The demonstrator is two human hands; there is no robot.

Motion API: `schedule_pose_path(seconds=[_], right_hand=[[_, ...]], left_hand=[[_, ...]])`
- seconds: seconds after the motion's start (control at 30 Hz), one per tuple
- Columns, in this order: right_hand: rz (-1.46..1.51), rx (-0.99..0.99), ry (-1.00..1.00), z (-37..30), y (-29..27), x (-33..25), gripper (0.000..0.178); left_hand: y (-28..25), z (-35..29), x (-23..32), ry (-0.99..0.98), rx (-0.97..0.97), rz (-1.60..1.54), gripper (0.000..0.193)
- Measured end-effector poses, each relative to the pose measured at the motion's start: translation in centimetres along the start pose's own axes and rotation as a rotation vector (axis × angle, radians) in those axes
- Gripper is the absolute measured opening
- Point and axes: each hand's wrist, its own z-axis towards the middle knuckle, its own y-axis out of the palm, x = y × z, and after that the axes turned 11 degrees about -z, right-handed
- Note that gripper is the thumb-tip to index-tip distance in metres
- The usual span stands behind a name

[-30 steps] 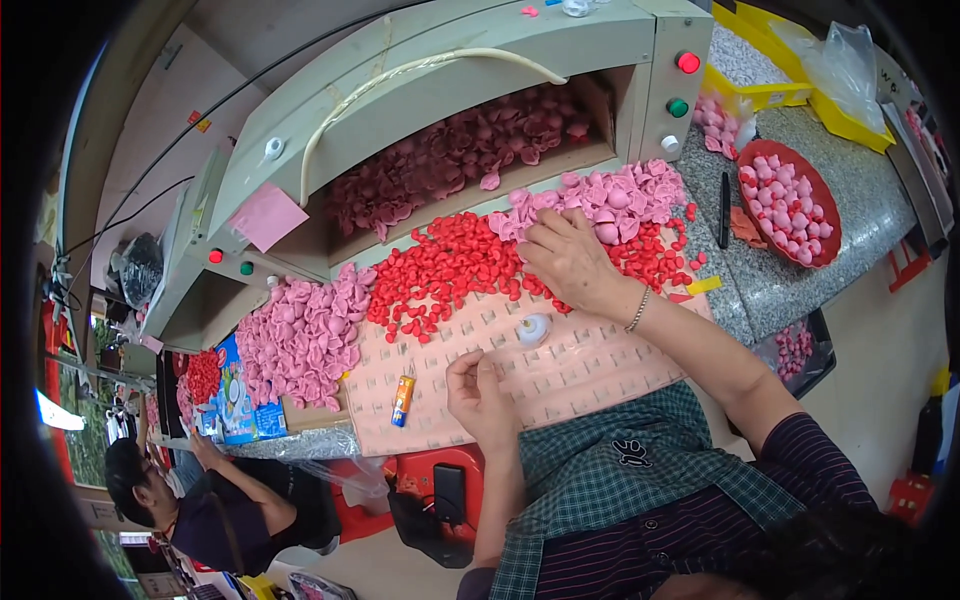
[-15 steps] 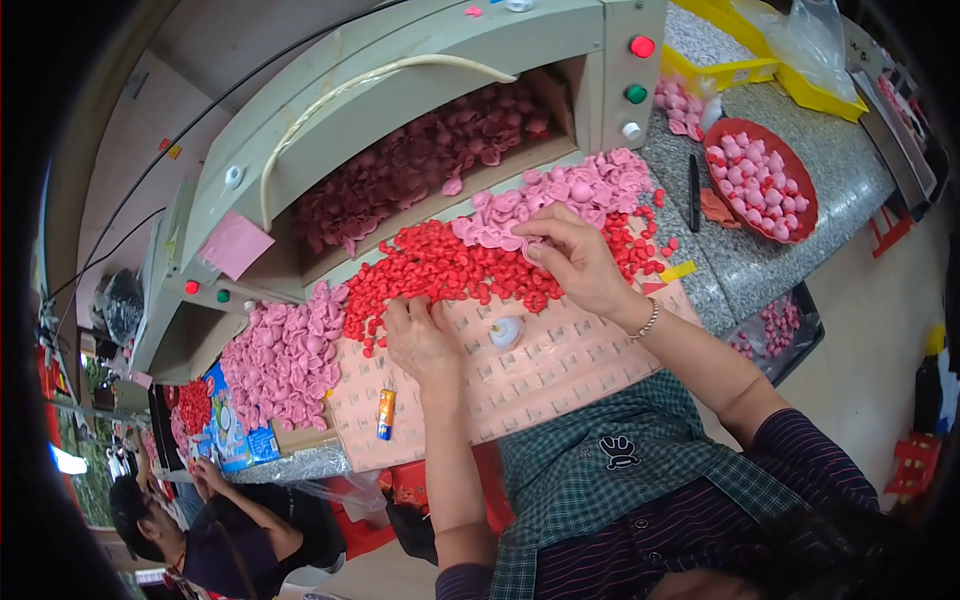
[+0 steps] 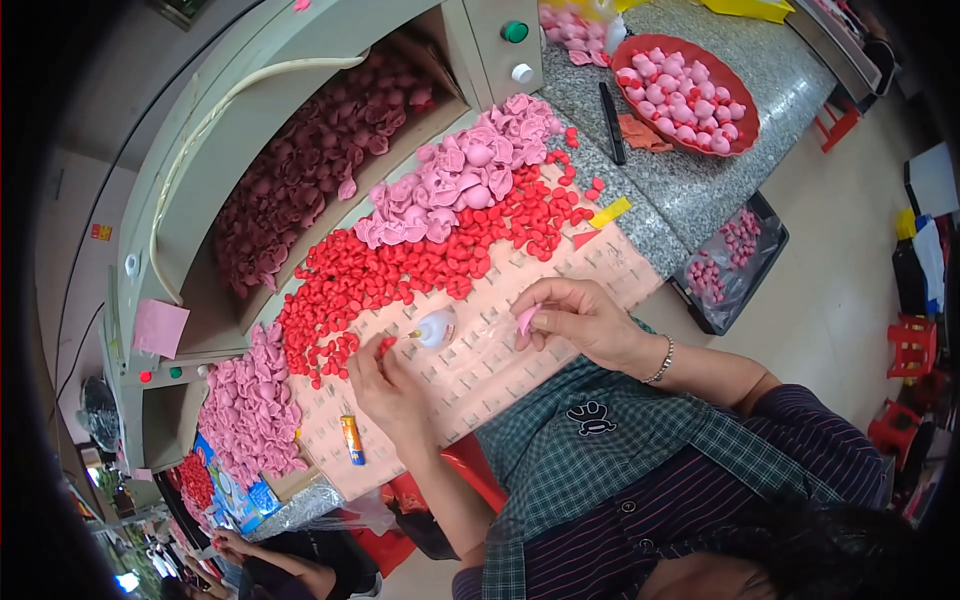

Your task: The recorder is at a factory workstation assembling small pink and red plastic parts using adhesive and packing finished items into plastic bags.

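Between the fingertips of my right hand is a small pink petal-like piece, held above the near part of the patterned pink work sheet. My left hand pinches a small red piece at the near edge of the red pile. A small white squeeze bottle with a thin tip lies between my two hands. Behind the red pieces is a heap of pink cupped pieces. Close to my left hand lies an orange and blue tube.
A grey machine housing with a deep opening full of pink pieces stands behind. At the far right, a red bowl holds pink balls beside a black pen-like stick. More pink pieces lie left. Another person's hands show lower left.
My right hand has come back from the pink heap toward me with a pink piece. My left hand has drawn off the red pile with a red piece. The view has shifted too.
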Motion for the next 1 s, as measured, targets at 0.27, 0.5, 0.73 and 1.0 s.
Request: schedule_pose_path(seconds=[0.27,0.5,0.73,1.0], right_hand=[[-0.228,-0.003,-0.079,-1.0,1.0,-0.2,0.016],[-0.083,-0.138,0.039,-0.3,2.3,1.0,0.015],[-0.022,-0.121,0.106,-0.1,2.7,1.2,0.015],[0.019,-0.123,0.029,-0.1,3.7,1.2,0.013]], left_hand=[[-0.2,-4.7,1.9,-0.239,0.091,-0.248,0.034],[1.5,-4.7,1.7,0.007,0.144,0.071,0.026],[2.4,-7.1,3.7,-0.105,0.086,-0.270,0.018],[3.1,-8.5,7.3,-0.352,-0.081,-0.903,0.021]])
